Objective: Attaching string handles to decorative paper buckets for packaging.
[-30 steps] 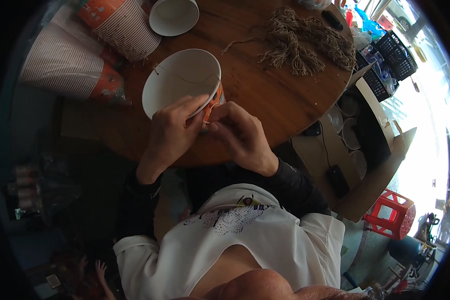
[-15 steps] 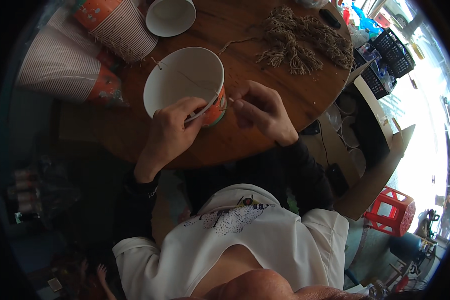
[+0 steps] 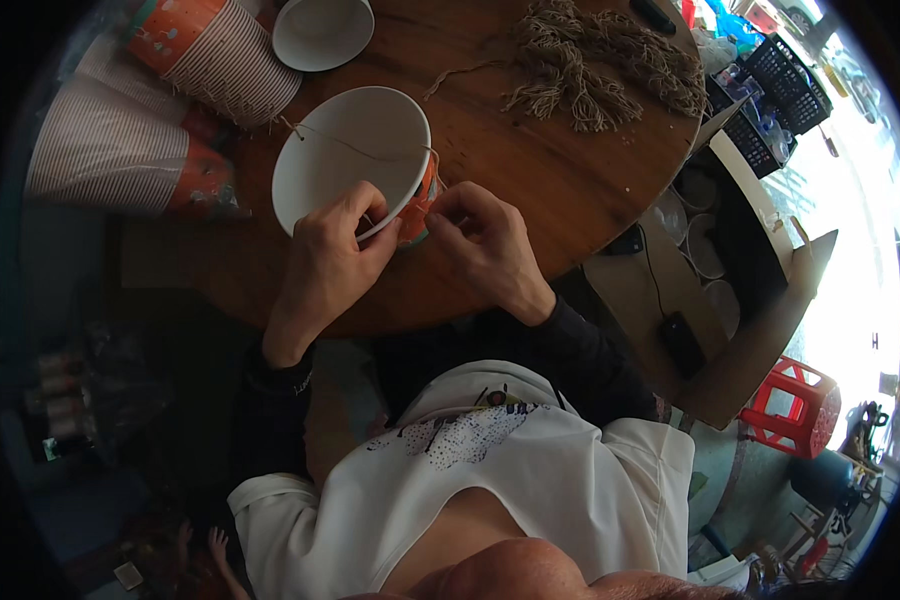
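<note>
A large paper bucket (image 3: 315, 165), white inside and orange-printed outside, is tilted toward me over the near part of the table. My left hand (image 3: 335, 250) pinches its near rim, thumb outside and fingers inside. A thin string (image 3: 365, 156) crosses the bucket's mouth from the far rim and comes out through the right side. Beside that orange wall my right hand (image 3: 485, 240) is closed, thumb against forefinger, on the string's loose end. The exact grip point is small and partly hidden by the fingers.
Bundles of brown twine (image 3: 580, 75) lie at the table's far right. Stacked paper buckets (image 3: 110, 150) in clear plastic fill the left side, and a single white bucket (image 3: 322, 32) stands behind. To the right are a cardboard box (image 3: 740, 340), black crates (image 3: 785, 85) and a red stool (image 3: 795, 405).
The string across the bucket's mouth now sits higher and runs more openly to the right wall. My right hand has come lower and nearer the bucket; the view has shifted slightly.
</note>
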The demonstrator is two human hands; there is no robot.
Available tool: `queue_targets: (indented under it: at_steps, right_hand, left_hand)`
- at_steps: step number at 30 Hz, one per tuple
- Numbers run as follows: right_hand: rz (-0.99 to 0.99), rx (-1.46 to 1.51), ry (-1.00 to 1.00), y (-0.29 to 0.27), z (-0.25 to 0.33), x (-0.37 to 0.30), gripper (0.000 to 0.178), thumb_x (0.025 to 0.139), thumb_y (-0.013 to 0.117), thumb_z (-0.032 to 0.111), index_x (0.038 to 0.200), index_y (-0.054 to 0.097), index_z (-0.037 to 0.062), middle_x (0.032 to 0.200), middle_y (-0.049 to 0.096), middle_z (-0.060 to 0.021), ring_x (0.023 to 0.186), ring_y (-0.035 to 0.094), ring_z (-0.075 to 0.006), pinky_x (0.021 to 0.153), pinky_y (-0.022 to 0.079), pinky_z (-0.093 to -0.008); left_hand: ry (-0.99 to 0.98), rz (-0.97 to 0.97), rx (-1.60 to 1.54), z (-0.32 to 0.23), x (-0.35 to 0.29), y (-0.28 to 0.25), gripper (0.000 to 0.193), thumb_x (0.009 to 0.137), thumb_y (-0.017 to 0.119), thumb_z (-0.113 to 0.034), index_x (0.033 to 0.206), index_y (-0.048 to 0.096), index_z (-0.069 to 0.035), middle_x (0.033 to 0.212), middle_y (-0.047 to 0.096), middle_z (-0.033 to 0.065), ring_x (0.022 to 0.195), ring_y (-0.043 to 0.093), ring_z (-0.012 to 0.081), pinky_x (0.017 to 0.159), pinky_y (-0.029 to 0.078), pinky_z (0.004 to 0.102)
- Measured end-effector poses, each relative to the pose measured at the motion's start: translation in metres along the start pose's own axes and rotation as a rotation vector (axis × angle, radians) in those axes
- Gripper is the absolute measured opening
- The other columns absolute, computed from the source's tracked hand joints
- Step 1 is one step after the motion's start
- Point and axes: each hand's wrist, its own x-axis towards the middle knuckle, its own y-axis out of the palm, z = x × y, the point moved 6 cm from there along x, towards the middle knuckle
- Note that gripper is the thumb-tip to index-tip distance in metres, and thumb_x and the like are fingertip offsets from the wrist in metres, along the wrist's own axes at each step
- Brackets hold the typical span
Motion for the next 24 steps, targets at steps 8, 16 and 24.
queue_targets:
  at_steps: [8, 16, 24]
  right_hand:
    - [0.063, -0.048, 0.013, 0.001, 0.005, 0.008, 0.014, 0.086, 0.064, 0.010, 0.093, 0.061, -0.0014, 0.081, 0.064, -0.0058, 0.073, 0.059, -0.0115, 0.066, 0.049, -0.0269]
    - [0.083, -0.041, -0.007, 0.005, 0.006, 0.012, 0.014, 0.086, 0.064, 0.010, 0.094, 0.062, -0.0014, 0.083, 0.065, -0.0067, 0.074, 0.060, -0.0128, 0.066, 0.049, -0.0274]
    - [0.053, -0.093, -0.073, 0.009, 0.015, 0.011, 0.015, 0.080, 0.062, 0.007, 0.093, 0.064, 0.0000, 0.086, 0.065, -0.0153, 0.076, 0.065, -0.0299, 0.068, 0.053, -0.0368]
  left_hand:
    - [-0.004, 0.008, 0.019, 0.001, 0.000, 0.000, 0.017, 0.081, 0.068, -0.002, 0.084, 0.051, -0.002, 0.073, 0.060, 0.0116, 0.065, 0.063, 0.0263, 0.057, 0.050, 0.0363]
    - [-0.032, 0.013, -0.025, -0.002, 0.001, -0.001, 0.017, 0.083, 0.069, -0.005, 0.088, 0.053, -0.002, 0.074, 0.061, 0.0126, 0.068, 0.065, 0.0266, 0.059, 0.052, 0.0353]
    - [0.011, 0.107, -0.139, 0.006, 0.011, -0.004, 0.023, 0.094, 0.057, -0.010, 0.114, 0.062, 0.000, 0.090, 0.068, 0.0173, 0.081, 0.069, 0.0229, 0.070, 0.054, 0.0325]
